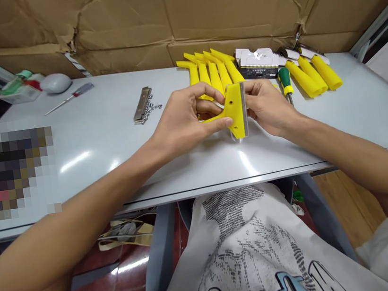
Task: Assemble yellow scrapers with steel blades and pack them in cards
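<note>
My left hand grips a yellow scraper, thumb on its near face and fingers curled behind. Two holes show in the scraper's head, and a grey metal strip runs upright along its right edge. My right hand is closed at that edge, its fingertips partly hidden behind the metal strip. Just beyond my hands, several yellow scraper handles lie side by side. Left of my left hand are a stack of metal plates and several small screws.
A black and white box stands behind my right hand. Beside it are a green and yellow screwdriver and several yellow scrapers. Another screwdriver and a white rounded object lie back left. Cardboard lines the table's back.
</note>
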A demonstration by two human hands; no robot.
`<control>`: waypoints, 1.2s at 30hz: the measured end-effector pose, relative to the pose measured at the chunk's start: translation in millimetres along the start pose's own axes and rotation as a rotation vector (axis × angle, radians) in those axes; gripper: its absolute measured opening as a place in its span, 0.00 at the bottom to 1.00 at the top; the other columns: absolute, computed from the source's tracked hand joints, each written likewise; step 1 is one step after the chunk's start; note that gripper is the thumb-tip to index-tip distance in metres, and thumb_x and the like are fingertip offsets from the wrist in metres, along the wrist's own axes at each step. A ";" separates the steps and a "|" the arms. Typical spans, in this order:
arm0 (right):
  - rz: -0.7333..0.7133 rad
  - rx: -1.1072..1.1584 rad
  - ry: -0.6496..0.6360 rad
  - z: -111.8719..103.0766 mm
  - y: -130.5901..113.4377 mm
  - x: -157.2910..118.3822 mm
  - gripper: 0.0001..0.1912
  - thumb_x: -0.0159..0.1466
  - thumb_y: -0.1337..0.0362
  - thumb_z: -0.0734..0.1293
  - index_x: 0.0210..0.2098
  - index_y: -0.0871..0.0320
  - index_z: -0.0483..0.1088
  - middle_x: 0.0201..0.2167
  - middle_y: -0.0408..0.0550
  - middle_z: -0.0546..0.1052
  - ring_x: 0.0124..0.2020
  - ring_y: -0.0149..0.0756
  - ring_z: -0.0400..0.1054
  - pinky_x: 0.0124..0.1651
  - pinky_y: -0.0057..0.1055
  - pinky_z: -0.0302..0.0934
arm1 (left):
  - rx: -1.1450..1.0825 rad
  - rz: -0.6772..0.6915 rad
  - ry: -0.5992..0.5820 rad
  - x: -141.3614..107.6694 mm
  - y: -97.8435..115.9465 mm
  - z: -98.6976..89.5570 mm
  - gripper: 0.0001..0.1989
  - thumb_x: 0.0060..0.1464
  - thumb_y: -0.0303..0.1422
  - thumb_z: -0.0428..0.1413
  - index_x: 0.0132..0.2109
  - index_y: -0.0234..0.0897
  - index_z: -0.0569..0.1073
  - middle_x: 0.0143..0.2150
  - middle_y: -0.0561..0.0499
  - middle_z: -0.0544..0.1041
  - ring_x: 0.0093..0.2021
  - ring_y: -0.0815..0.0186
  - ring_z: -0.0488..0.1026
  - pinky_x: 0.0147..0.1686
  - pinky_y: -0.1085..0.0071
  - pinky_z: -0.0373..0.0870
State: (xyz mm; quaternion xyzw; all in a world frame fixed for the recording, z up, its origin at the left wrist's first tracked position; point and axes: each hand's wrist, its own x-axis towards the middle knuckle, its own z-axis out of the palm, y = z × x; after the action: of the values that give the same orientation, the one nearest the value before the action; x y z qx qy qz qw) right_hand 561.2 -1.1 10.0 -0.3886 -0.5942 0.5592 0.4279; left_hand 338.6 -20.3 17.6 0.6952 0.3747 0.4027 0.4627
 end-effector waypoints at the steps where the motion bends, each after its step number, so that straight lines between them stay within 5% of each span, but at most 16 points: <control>1: 0.001 0.001 -0.004 0.8 0.3 -0.6 0.24 0.66 0.49 0.86 0.31 0.56 0.74 0.34 0.42 0.79 0.34 0.27 0.68 0.35 0.25 0.63 | -0.002 0.000 -0.002 0.0 -0.1 0.9 0.27 0.49 0.46 0.84 0.47 0.45 0.79 0.41 0.50 0.91 0.47 0.51 0.93 0.52 0.55 0.90; 16: -0.050 -0.043 -0.033 0.0 2.5 5.3 0.29 0.65 0.44 0.85 0.29 0.57 0.70 0.31 0.41 0.79 0.29 0.22 0.66 0.30 0.24 0.60 | 0.001 -0.020 0.000 -0.2 5.1 0.7 0.27 0.47 0.47 0.84 0.44 0.47 0.78 0.38 0.50 0.91 0.41 0.52 0.90 0.42 0.56 0.84; 23: -0.179 0.052 -0.057 -5.5 1.7 -2.2 0.35 0.71 0.31 0.79 0.30 0.56 0.74 0.34 0.49 0.81 0.32 0.31 0.70 0.25 0.29 0.59 | -0.020 0.013 -0.002 2.5 3.5 -6.1 0.22 0.48 0.37 0.81 0.43 0.49 0.77 0.34 0.54 0.89 0.35 0.55 0.86 0.41 0.53 0.86; 29: -0.320 -0.130 -0.056 -9.8 11.2 3.4 0.32 0.62 0.33 0.86 0.37 0.54 0.78 0.31 0.42 0.78 0.31 0.29 0.68 0.29 0.28 0.64 | -0.002 -0.024 0.046 1.6 7.8 -2.6 0.30 0.44 0.44 0.86 0.45 0.48 0.77 0.36 0.55 0.89 0.36 0.56 0.87 0.42 0.55 0.86; 33: -0.382 -0.148 0.023 -7.8 20.5 13.9 0.38 0.62 0.24 0.81 0.36 0.54 0.75 0.27 0.41 0.75 0.26 0.28 0.66 0.24 0.28 0.58 | -0.010 -0.042 0.088 -0.7 18.0 -2.0 0.32 0.47 0.50 0.85 0.50 0.46 0.78 0.41 0.55 0.90 0.40 0.56 0.88 0.44 0.55 0.86; 36: -0.408 -0.170 0.100 -5.8 27.0 17.2 0.40 0.70 0.22 0.72 0.32 0.54 0.73 0.28 0.44 0.77 0.23 0.28 0.65 0.23 0.30 0.56 | 0.034 -0.003 0.214 2.1 27.6 -14.7 0.34 0.44 0.53 0.85 0.50 0.46 0.79 0.44 0.56 0.90 0.47 0.54 0.87 0.47 0.54 0.84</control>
State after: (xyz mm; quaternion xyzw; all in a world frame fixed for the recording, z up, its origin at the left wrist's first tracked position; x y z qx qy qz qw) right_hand 560.5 19.0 -15.7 -0.3222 -0.6837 0.3889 0.5268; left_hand 330.2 -21.4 47.8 0.6554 0.4299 0.4674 0.4088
